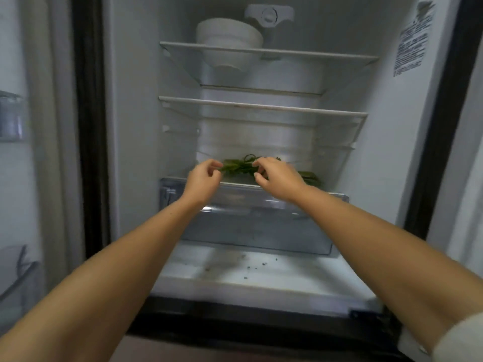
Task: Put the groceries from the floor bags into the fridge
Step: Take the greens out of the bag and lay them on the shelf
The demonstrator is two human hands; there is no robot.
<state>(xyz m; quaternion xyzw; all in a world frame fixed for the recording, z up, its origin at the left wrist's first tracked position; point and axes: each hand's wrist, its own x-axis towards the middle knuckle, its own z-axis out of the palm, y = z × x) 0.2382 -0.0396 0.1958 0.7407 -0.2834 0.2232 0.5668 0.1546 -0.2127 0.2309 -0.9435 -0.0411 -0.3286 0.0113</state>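
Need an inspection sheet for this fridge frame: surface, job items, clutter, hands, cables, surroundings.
Surface: lowest glass shelf above the clear drawer; two shelves above it.
Job's things: bunch of leafy greens on that shelf, more greens behind the right hand.
Clutter: white bowls on top shelf; dark crumbs on fridge floor.
Hands: left hand pinches the bunch's left end; right hand curled over the bunch.
Cables: nothing seen.
Surroundings: door bins at left, label on right wall.
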